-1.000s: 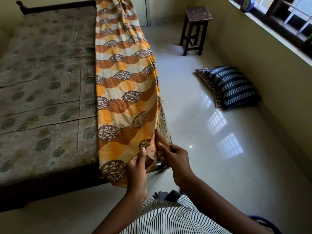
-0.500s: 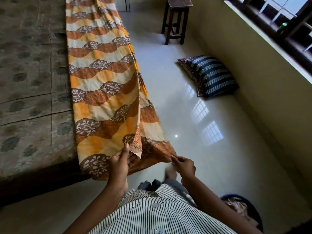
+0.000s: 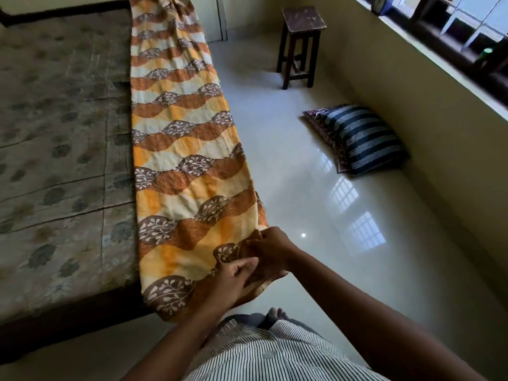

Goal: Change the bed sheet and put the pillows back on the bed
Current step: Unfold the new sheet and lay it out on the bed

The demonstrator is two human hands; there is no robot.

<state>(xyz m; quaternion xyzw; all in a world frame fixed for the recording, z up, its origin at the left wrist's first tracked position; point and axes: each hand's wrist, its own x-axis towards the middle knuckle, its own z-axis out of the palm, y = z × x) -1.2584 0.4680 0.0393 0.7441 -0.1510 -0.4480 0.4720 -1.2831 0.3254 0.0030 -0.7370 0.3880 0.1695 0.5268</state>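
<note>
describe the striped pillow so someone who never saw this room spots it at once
Find the wall under the window on the right, then look down to the glossy floor at its foot, nearer than the dark wooden stool. The pillow lies by the wall: dark blue with pale stripes, resting on a maroon patterned cushion that peeks out at its left edge.

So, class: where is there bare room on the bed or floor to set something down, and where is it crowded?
Free: the mattress left of the folded sheet; the floor between sheet and striped pillow. Crowded: the bed's near corner, where left hand and right hand grip the sheet.
</note>
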